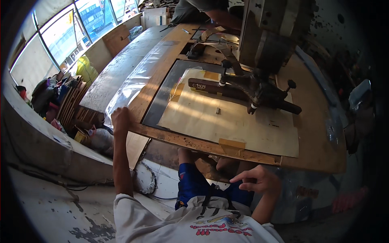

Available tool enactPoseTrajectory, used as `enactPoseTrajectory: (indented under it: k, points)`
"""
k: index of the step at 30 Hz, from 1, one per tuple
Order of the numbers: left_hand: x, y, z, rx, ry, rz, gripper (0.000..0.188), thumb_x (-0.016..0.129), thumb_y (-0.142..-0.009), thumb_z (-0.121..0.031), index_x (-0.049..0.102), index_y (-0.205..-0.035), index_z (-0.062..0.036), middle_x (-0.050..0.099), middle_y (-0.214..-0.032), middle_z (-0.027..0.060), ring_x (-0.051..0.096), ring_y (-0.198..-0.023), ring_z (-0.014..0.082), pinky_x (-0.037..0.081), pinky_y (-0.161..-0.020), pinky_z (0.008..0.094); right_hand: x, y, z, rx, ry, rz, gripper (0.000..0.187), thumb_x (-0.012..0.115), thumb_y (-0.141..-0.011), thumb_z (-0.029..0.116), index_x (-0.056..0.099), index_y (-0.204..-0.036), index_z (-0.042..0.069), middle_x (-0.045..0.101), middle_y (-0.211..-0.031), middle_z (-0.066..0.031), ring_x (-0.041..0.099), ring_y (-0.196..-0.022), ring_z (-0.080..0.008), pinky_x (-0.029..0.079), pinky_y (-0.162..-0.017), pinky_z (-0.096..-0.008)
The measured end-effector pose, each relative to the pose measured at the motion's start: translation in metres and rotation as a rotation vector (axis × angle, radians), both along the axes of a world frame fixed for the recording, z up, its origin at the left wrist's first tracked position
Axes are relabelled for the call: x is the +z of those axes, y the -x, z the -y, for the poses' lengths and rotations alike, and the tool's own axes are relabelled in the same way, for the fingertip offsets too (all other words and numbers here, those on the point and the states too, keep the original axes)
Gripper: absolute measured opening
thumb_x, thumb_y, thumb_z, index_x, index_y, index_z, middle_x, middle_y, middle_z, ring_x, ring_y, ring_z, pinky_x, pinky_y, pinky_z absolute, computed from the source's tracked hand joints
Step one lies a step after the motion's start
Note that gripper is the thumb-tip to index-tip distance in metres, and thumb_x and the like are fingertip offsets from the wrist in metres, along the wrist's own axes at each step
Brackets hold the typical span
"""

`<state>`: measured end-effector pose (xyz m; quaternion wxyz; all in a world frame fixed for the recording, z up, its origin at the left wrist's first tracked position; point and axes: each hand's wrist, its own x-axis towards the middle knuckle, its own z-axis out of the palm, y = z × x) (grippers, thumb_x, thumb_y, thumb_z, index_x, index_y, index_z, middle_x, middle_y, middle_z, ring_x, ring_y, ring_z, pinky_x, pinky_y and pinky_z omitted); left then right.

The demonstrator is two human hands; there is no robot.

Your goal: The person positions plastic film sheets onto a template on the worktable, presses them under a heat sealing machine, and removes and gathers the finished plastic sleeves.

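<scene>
Taking the one cream sheet (pixel 190 117) as landmark, one strip of clear plastic (pixel 135 81) lies to its left. The left hand (pixel 121 118) is curled at the plastic's near end; whether it grips it, I cannot tell. The right hand (pixel 257 180) is empty and half-open, one finger pointing, nearer the wearer than the sheet. One small block (pixel 218 110) and three tape pieces (pixel 231 144) are on the sheet. One machine (pixel 259 87) with two knobs (pixel 291 84) overhangs it; one other person (pixel 202 8) is beyond.
</scene>
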<state>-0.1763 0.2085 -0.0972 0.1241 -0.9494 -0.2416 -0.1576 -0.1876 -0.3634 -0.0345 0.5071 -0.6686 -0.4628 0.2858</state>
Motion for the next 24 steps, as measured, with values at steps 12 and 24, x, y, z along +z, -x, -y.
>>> enactPoseTrajectory:
  k: [12,24]
  points:
    - [0.102,-0.007,0.027,-0.188,0.470,0.218,0.037,0.071,-0.091,-0.037,0.065,-0.079,-0.0028,0.067,-0.078,0.0159,0.066,-0.079,0.0322,0.048,-0.069,0.0413,0.007,-0.010,-0.063,-0.064,0.135,0.027,0.041,0.062,-0.098,0.038,0.066,-0.127,0.008,0.068,-0.078,-0.0030,0.062,-0.070,-0.0077,0.050,-0.066,-0.0265]
    - [-0.013,0.097,0.275,-1.083,2.023,0.386,0.051,0.045,-0.103,-0.045,0.065,-0.103,0.0011,0.046,-0.146,0.0272,0.038,-0.140,0.0399,0.036,-0.110,0.0491,-0.069,0.018,-0.137,-0.398,-0.407,-0.181,0.062,0.072,-0.092,0.012,0.038,-0.142,0.000,0.058,-0.125,-0.0159,0.061,-0.115,-0.0241,0.053,-0.093,-0.0349]
